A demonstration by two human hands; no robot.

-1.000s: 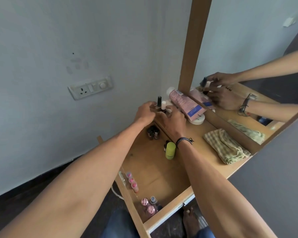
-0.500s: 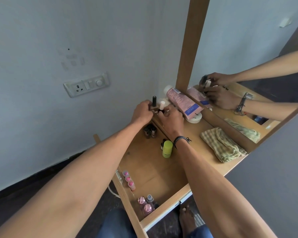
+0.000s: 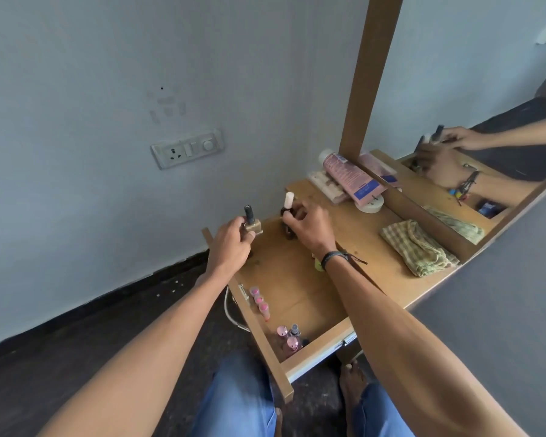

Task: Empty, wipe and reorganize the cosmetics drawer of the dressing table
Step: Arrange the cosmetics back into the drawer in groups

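Observation:
The wooden drawer [image 3: 316,354] is pulled open below the dressing table top [image 3: 369,238]. My left hand [image 3: 230,244] grips a beige nail polish bottle with a black cap [image 3: 252,223] above the drawer's far left corner. My right hand [image 3: 308,228] holds a dark nail polish bottle with a white cap [image 3: 288,201] over the drawer's far end. A second dark bottle [image 3: 290,233] sits partly hidden under that hand. Three pink-capped tubes [image 3: 259,299] stand along the drawer's left wall. Small pink bottles [image 3: 289,339] cluster in its near corner.
A pink tube [image 3: 349,173], a patterned box [image 3: 323,186] and a white round jar [image 3: 372,203] lie on the table top by the mirror frame [image 3: 369,77]. A checked cloth [image 3: 416,247] lies to the right. My knees [image 3: 240,402] are under the drawer front.
Both hands have drawn back from the table top's rear toward the drawer, each carrying a nail polish bottle. The green bottle in the drawer is now mostly hidden behind my right wrist.

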